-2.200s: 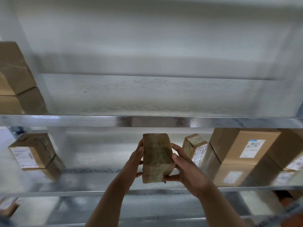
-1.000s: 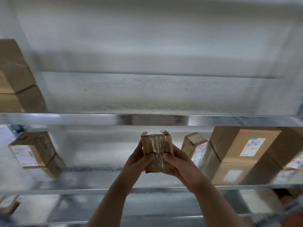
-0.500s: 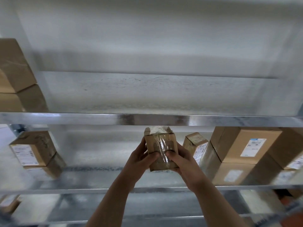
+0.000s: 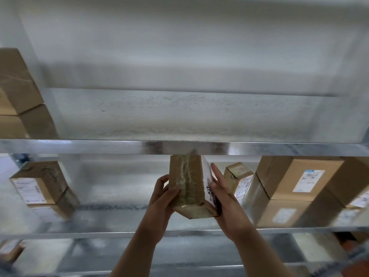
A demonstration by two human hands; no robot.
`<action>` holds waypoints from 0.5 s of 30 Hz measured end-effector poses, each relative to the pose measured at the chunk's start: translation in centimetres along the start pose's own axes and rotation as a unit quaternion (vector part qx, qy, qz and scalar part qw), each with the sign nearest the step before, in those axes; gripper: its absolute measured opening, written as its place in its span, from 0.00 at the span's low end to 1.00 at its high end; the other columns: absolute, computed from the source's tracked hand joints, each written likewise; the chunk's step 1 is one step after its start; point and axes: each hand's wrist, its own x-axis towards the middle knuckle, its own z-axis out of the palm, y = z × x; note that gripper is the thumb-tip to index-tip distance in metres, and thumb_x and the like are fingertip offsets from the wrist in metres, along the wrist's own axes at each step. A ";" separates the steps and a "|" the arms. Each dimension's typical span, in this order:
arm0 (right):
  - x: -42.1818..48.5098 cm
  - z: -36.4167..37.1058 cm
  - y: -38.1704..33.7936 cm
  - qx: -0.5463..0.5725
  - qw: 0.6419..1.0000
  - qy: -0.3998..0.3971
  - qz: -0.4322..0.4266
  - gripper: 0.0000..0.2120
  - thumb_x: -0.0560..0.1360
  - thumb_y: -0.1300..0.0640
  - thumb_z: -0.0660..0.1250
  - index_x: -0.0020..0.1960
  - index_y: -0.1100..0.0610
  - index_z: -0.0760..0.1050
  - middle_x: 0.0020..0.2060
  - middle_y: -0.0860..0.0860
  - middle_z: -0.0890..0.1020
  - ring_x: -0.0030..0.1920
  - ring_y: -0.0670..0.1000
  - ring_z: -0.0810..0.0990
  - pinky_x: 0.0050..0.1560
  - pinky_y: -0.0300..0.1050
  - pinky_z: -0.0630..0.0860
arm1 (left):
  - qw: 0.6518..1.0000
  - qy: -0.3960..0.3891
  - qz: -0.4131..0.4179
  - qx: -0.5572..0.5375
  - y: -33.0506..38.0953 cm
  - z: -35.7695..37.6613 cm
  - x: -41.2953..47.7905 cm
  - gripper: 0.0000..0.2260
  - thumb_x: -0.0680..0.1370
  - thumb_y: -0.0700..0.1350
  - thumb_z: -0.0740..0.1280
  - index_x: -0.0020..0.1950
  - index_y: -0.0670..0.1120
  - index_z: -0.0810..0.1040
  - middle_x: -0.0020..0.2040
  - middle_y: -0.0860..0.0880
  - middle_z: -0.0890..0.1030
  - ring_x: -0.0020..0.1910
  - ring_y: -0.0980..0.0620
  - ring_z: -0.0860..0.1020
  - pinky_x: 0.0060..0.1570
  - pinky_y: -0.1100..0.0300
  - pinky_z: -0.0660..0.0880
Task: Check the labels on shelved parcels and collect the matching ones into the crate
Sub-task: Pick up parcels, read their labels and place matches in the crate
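Grey galvanised metal shelving point(image 4: 99, 146) is seen across the whole view. A small brown cardboard parcel point(image 4: 185, 184), bound in clear tape, is held upright in the air in front of the middle shelf, its top just under the upper shelf's front edge. It is gripped by the left hand point(image 4: 161, 198), whose thumb is curled over the taped face while the fingers are wrapped behind. The right hand point(image 4: 223, 200) is laid flat, fingers straight, against the parcel's white labelled side, where black handwriting is partly covered. Just to the right a smaller taped carton point(image 4: 237, 176) is stood on the shelf, beside a large labelled brown box point(image 4: 295, 176). Another labelled brown box point(image 4: 38, 182) is placed well apart on the left.
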 end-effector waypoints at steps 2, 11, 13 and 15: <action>0.0 -0.3 0.3 0.034 0.999 0.023 0.011 0.32 0.77 0.53 0.68 0.79 0.35 0.65 0.71 0.49 0.80 0.69 0.57 0.81 0.62 0.61 0.81 | 1.000 -0.010 0.015 -0.009 0.0 0.0 -0.1 0.22 0.75 0.43 0.69 0.68 0.42 0.72 0.59 0.36 0.82 0.55 0.39 0.83 0.49 0.49 0.83; -0.2 -1.0 0.8 0.013 0.999 0.037 0.020 0.19 0.82 0.49 0.64 0.73 0.50 0.75 0.64 0.62 0.82 0.62 0.64 0.83 0.58 0.63 0.81 | 0.999 -0.013 0.026 -0.020 -0.5 -0.8 -0.4 0.33 0.77 0.32 0.60 0.76 0.60 0.70 0.65 0.42 0.80 0.60 0.37 0.82 0.50 0.38 0.82; -0.3 -1.0 0.7 -0.007 0.998 0.056 0.008 0.18 0.85 0.48 0.61 0.73 0.50 0.74 0.64 0.61 0.83 0.62 0.64 0.84 0.58 0.65 0.81 | 1.000 -0.005 0.012 -0.016 -0.4 -0.7 -0.3 0.36 0.77 0.26 0.51 0.74 0.59 0.73 0.68 0.44 0.80 0.63 0.36 0.81 0.48 0.38 0.83; -0.4 -0.6 0.5 -0.028 0.997 0.077 -0.011 0.18 0.82 0.46 0.60 0.70 0.48 0.75 0.61 0.59 0.85 0.60 0.62 0.85 0.55 0.64 0.83 | 1.000 0.019 -0.001 -0.022 -0.4 -0.4 -0.3 0.32 0.81 0.29 0.50 0.71 0.60 0.77 0.69 0.44 0.80 0.63 0.32 0.80 0.51 0.32 0.81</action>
